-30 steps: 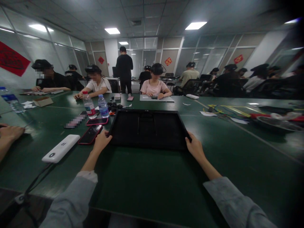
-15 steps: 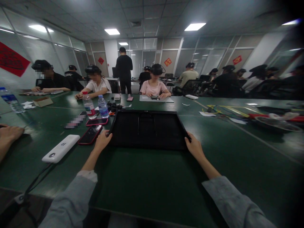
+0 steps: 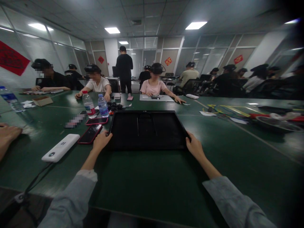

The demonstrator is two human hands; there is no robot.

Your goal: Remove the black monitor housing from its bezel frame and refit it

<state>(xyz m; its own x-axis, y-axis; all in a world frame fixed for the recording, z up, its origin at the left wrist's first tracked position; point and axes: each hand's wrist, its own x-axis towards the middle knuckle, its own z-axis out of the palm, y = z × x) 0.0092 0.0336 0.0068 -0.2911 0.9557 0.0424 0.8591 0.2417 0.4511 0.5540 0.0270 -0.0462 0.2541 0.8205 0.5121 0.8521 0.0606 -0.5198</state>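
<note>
A black rectangular tray-like frame with a raised rim lies in front of me on the green table. Two thin upright lines and a small bar show inside it. My left hand grips its left edge, thumb on the rim. On the opposite side my right hand holds the right edge the same way. The fingers under the rim are hidden on both sides. Just left of my left hand lies a phone with a red edge.
A white power bank with a cable lies at left, near another person's hand. Two bottles stand behind the phones. A metal pan and yellow strips are at right. People sit across the table.
The person opposite has stretched one arm out to the right across the table. Another seated person's arm has moved down onto the table. My hands and the black frame are nearly unchanged.
</note>
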